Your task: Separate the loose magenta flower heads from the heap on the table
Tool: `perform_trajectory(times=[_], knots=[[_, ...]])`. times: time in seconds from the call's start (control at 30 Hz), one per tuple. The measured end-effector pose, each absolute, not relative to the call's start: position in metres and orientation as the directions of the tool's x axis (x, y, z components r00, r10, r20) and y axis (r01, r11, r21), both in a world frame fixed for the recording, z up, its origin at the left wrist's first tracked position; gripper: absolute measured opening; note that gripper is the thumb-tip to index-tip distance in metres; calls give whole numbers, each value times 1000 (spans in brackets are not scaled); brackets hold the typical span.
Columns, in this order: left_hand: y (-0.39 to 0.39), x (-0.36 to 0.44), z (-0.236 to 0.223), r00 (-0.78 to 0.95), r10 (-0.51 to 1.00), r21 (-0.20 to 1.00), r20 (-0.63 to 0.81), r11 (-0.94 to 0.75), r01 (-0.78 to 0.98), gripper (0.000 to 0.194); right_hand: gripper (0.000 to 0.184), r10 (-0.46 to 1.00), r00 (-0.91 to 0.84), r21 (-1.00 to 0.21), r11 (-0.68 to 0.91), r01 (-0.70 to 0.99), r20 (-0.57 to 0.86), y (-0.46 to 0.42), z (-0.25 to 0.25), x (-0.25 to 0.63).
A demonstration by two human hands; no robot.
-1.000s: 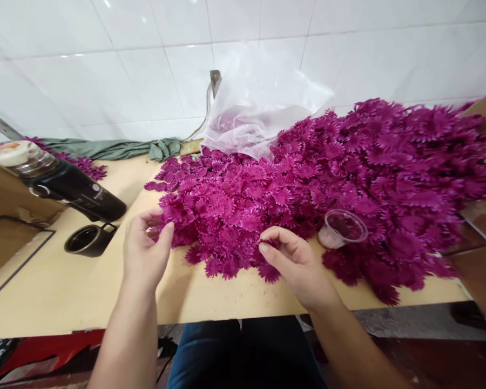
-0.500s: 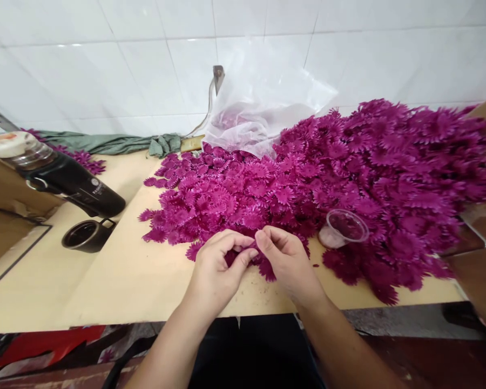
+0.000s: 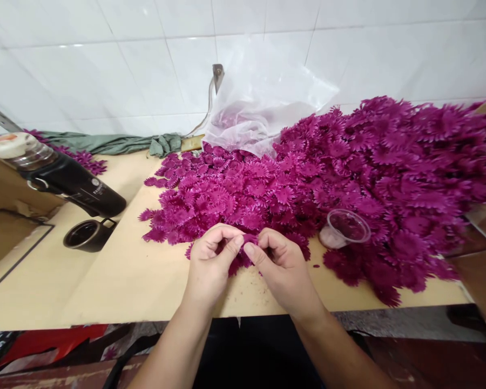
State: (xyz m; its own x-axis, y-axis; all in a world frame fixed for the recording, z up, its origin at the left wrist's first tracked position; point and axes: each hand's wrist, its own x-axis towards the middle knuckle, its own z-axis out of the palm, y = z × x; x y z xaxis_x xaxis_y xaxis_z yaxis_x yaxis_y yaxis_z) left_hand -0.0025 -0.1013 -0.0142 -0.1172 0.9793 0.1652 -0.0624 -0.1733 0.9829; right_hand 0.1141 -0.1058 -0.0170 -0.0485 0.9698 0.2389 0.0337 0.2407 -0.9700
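A large heap of magenta fabric flower petals [image 3: 340, 178] covers the right and middle of a pale wooden table [image 3: 117, 275]. At the heap's near edge my left hand [image 3: 210, 265] and my right hand [image 3: 281, 267] meet, fingertips pinched together on one magenta flower piece [image 3: 243, 243] held between them. Both hands are closed in a pinch. A small clear plastic cup [image 3: 346, 228] lies tilted on the table just right of my right hand, against the heap.
A black flask [image 3: 68, 181] with a white cap lies on its side at the left, its black cup-lid [image 3: 87, 236] beside it. A clear plastic bag [image 3: 259, 108] leans on the white tiled wall. A green cloth [image 3: 117, 143] lies at the back. Brown cardboard [image 3: 484, 259] stands at the right edge.
My left hand came from the heap's left edge across to my right hand; both now pinch one flower piece at the near edge of the heap.
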Motion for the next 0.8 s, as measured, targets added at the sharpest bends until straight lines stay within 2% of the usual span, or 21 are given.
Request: perform_trajectory(times=[0.13, 0.2, 0.27, 0.33, 0.4, 0.47, 0.53, 0.6, 0.67, 0.73, 0.8], knots=[[-95, -5, -13, -135, 980, 985, 143, -154, -73, 8, 31, 955, -33, -953, 297, 63, 295, -113, -15, 115], [-86, -19, -13, -247, 961, 985, 127, -152, -86, 11, 31, 943, -55, -941, 331, 74, 328, -121, -14, 118], [-78, -38, -12, -461, 880, 974, 114, -191, -124, 16, 31, 926, -105, -923, 372, 97, 362, -129, -12, 124], [-74, -53, -8, -536, 830, 953, 152, -267, -145, 20, 30, 924, -153, -918, 372, 139, 352, -128, -9, 132], [-78, -57, -4, -421, 894, 955, 153, -244, -171, 21, 24, 943, -151, -925, 322, 200, 296, -116, -4, 141], [-86, -49, -2, -225, 974, 969, 32, -85, -230, 23, 10, 952, -70, -908, 305, 287, 298, -97, 3, 148], [-95, -34, -5, -104, 987, 939, -123, 82, -334, 30, 22, 904, 49, -832, 368, 415, 424, -79, 9, 151], [-100, -22, -10, -39, 973, 876, -228, 187, -444, 32, 35, 848, 71, -748, 420, 514, 525, -70, 13, 149], [-102, -15, -15, 6, 960, 829, -279, 244, -503, 30, 36, 863, -19, -743, 446, 500, 505, -72, 10, 142], [-103, -12, -19, 40, 956, 816, -291, 270, -510, 30, 30, 904, -123, -807, 421, 414, 409, -80, 2, 133], [-104, -11, -20, 75, 964, 841, -254, 259, -476, 36, 21, 937, -147, -868, 350, 351, 318, -88, -9, 124]])
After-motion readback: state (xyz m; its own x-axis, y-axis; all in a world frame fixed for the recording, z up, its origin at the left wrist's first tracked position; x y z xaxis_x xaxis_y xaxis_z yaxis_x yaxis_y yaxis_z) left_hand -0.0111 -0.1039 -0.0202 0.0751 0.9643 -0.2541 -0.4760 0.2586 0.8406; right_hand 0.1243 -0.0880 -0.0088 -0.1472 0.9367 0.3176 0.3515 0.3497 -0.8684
